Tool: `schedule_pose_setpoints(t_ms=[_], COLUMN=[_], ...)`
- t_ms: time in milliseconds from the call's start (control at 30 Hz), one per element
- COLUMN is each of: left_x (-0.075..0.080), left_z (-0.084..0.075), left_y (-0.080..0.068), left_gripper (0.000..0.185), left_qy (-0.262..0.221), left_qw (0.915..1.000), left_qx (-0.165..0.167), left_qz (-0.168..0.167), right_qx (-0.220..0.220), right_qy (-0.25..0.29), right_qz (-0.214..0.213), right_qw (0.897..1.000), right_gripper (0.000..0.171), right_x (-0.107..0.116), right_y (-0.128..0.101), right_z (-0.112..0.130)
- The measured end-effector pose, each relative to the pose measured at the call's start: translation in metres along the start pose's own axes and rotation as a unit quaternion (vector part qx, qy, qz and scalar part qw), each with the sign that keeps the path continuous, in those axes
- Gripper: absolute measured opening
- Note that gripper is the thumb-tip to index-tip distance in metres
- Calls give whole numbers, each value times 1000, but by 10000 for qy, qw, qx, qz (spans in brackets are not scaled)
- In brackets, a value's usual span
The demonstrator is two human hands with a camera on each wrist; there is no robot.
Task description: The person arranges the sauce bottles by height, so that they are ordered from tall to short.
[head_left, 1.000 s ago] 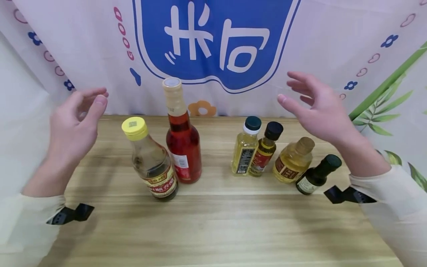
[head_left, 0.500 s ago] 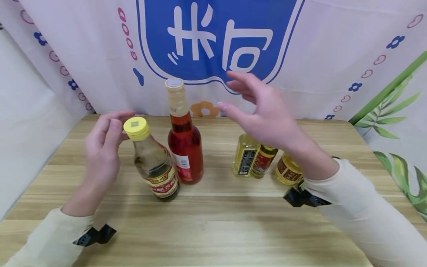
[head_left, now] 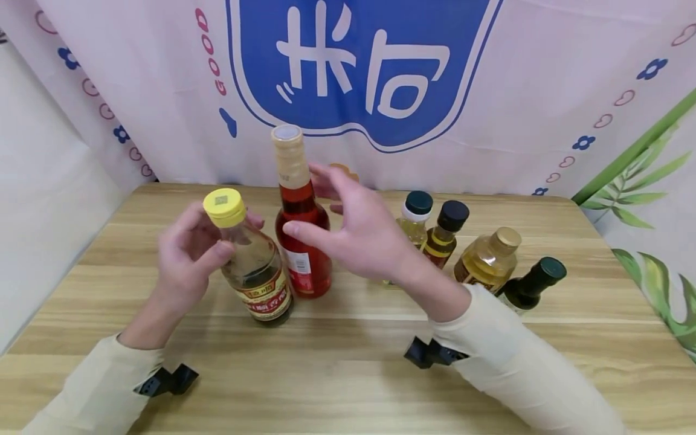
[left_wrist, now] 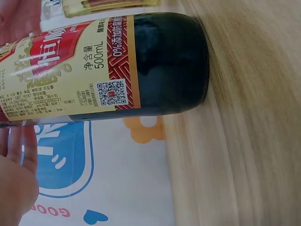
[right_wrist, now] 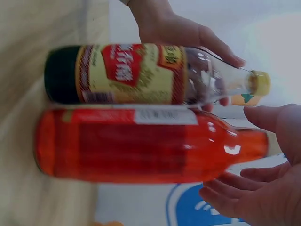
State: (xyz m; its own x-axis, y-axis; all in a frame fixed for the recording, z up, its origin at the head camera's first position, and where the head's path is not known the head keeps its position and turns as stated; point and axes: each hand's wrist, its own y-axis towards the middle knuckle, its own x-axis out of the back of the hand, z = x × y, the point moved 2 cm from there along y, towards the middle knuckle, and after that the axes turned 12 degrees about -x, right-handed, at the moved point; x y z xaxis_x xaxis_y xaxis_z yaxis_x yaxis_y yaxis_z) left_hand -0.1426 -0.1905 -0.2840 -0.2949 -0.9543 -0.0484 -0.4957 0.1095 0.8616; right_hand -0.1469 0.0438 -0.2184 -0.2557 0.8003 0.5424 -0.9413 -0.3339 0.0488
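A wooden table is backed along its far edge by a white cloth printed with a blue emblem. Near the middle of the table, toward its far edge, a tall red bottle is approached by the right hand, whose fingers are spread wide about the shoulder, not closed on it. Just beside it, on the left, the yellow-capped bottle is held at the neck by the curled fingers of the left hand. Four small oil bottles are grouped toward the right edge.
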Motion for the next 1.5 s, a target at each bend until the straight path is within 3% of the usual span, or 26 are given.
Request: schedule_pose_setpoints(t_ms=[267,467,1000,1500], left_x=[1,2,13,14], left_z=[-1,-3,-12,-15], left_y=[-1,0,8,9], left_gripper=[36,41,56,58], left_qy=[208,274,690,919], left_qw=[9996,9987,9902,9866], left_qx=[59,136,316,342], left_qz=[205,402,1175,1301], right_qx=[-98,-229,-283,-462], right_qy=[555,881,738,594], right_qz=[-127,-89,-50,77], right_qw=[9983,9958,9969,9971], right_gripper=[58,61,72,74], right_x=[-20,-25,-33,-32], right_y=[3,3,5,7], right_z=[-22,-35,-42,-46])
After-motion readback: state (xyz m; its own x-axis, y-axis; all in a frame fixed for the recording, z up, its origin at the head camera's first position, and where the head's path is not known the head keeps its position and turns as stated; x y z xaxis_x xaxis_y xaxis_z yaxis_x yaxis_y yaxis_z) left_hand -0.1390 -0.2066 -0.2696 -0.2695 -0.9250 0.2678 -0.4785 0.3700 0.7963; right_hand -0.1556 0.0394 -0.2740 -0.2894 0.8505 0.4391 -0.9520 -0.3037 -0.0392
